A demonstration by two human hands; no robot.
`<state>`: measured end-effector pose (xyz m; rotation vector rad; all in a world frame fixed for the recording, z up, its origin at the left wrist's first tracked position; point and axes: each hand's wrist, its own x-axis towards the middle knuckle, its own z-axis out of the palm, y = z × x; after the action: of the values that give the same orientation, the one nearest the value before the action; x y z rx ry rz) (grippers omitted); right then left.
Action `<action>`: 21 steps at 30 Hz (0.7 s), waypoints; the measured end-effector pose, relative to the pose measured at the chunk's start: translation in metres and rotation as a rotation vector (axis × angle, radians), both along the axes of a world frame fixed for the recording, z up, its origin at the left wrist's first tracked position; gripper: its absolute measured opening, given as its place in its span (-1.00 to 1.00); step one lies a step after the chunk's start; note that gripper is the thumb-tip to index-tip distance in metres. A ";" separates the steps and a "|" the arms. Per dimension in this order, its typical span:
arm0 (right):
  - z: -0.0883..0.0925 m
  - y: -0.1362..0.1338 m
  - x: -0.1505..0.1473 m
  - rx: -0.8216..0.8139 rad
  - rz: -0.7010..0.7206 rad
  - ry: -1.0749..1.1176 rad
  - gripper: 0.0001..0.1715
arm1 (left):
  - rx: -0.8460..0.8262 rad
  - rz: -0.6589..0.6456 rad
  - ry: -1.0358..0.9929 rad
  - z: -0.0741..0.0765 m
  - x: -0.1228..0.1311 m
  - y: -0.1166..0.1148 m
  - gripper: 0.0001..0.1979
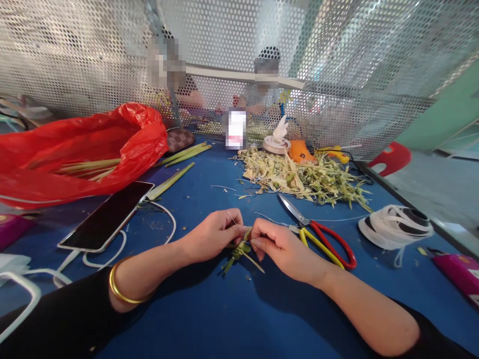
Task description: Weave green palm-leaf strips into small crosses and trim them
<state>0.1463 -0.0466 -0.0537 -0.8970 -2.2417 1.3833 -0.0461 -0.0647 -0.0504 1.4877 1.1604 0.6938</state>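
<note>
Over the middle of the blue table, a small woven piece of green leaf strips (240, 249) hangs between my hands, one pale strip end sticking out to the lower right. My left hand (217, 233), below a gold bangle, is closed on its upper left side, and a thin stem or needle-like line rises past the fingers. My right hand (277, 244) pinches the piece from the other side; the fingers hide the exact grip. Just beyond my right hand lie scissors (318, 232) with one red and one yellow handle, blades pointing away.
A phone (108, 219) with a white cable lies at left, below a red plastic bag (142, 129) holding long stalks. Leaf scraps (307, 177) are heaped at the back right. A spool of white ribbon (392, 227) stands at right. Behind the table rises a perforated metal screen (224, 30).
</note>
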 end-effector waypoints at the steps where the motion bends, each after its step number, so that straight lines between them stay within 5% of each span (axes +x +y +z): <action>1: 0.000 0.000 0.000 0.009 0.003 -0.003 -0.80 | 0.001 -0.002 0.007 0.000 0.000 0.000 -0.77; 7: 0.000 0.001 -0.001 -0.048 -0.008 0.038 -0.80 | -0.011 0.028 0.015 0.001 0.000 0.000 -0.77; 14: -0.002 0.001 -0.005 0.009 -0.107 0.173 -0.78 | -0.303 0.193 -0.084 0.013 0.003 -0.002 -0.76; 21: -0.003 -0.001 -0.008 -0.242 -0.181 0.213 -0.78 | -0.292 0.137 -0.046 0.007 0.000 -0.002 -0.81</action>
<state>0.1384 -0.0472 -0.0566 -0.9537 -1.8176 1.6038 -0.0458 -0.0670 -0.0438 1.1507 1.2781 0.6175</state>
